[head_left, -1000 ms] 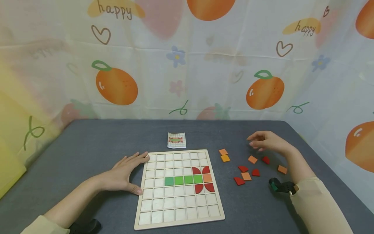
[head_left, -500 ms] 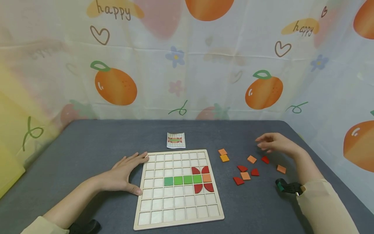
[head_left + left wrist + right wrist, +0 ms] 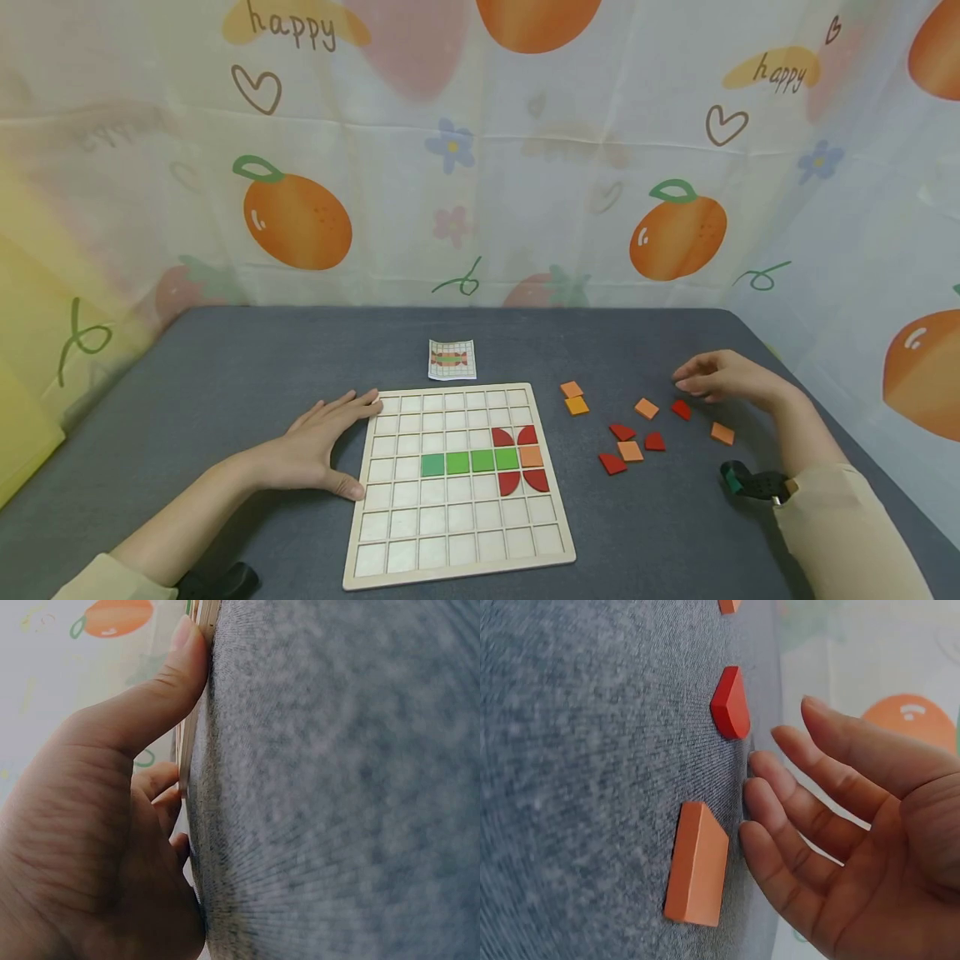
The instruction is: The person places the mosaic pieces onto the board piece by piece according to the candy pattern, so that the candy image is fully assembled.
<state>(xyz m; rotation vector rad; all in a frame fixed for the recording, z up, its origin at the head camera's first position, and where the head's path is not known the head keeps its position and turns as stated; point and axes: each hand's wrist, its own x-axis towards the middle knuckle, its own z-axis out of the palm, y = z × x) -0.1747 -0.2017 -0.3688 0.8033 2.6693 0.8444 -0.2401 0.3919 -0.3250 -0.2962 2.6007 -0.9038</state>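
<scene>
A wooden grid board lies on the dark table. My left hand rests along its left edge, fingers spread, with the thumb and fingertips touching the frame. Across one row of the board run green square tiles and an orange square, with red quarter-circle tiles above and below at the right. My right hand hovers beyond a loose red quarter-circle tile, its fingers loosely bent and nothing between them. Nearer the wrist lies a loose orange square tile, apart from the hand.
Several more loose red and orange tiles lie between the board and my right hand. Two orange squares touch near the board's upper right corner. A small printed pattern card lies behind the board. A printed curtain hangs behind the table.
My right hand has moved right and nearer, toward the loose red tile at the far right of the group. The left hand, board and tiles have stayed in place.
</scene>
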